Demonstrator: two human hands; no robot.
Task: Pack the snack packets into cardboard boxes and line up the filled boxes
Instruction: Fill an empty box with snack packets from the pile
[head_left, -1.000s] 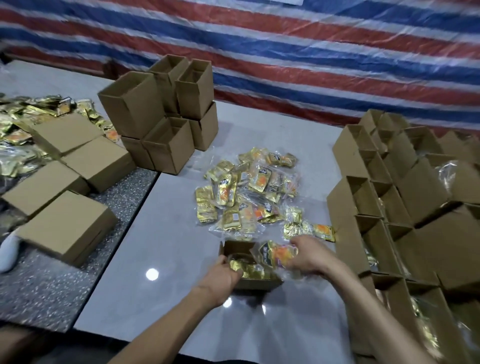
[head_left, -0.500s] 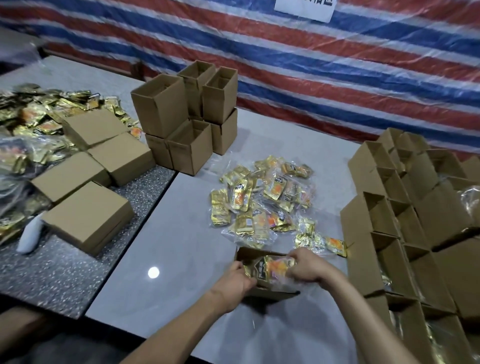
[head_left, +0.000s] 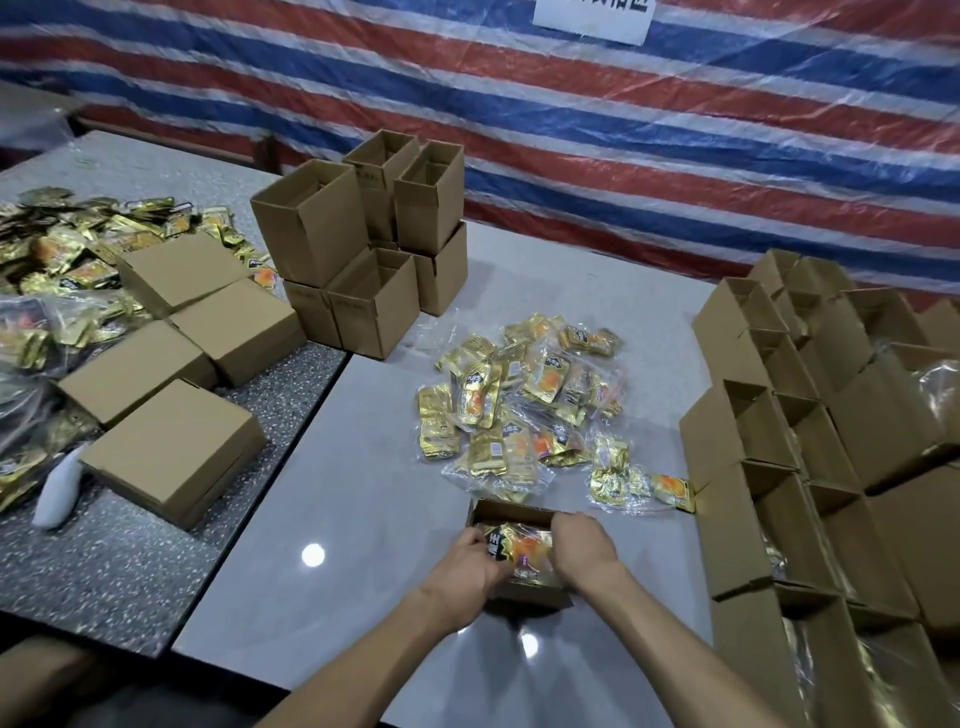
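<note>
Bagged snack packets (head_left: 519, 546) sit inside the open cardboard box (head_left: 511, 512) on the grey table (head_left: 363, 519). The left hand (head_left: 467, 566) and right hand (head_left: 582, 543) grip the bag at opposite ends, fingers curled round it. Loose packets (head_left: 524, 405) lie just behind the box.

Our open box (head_left: 511, 512) sits near the front of the table (head_left: 363, 519), a snack packet (head_left: 522, 545) in it, our left hand (head_left: 467, 566) and right hand (head_left: 582, 545) at its sides. Behind it lies a loose packet pile (head_left: 524, 400); farther back-left, stacked boxes (head_left: 363, 249) (two tiers). Box rows (head_left: 769, 441) stand right; closed boxes (head_left: 176, 447) lie on the left table (head_left: 130, 571).
</note>
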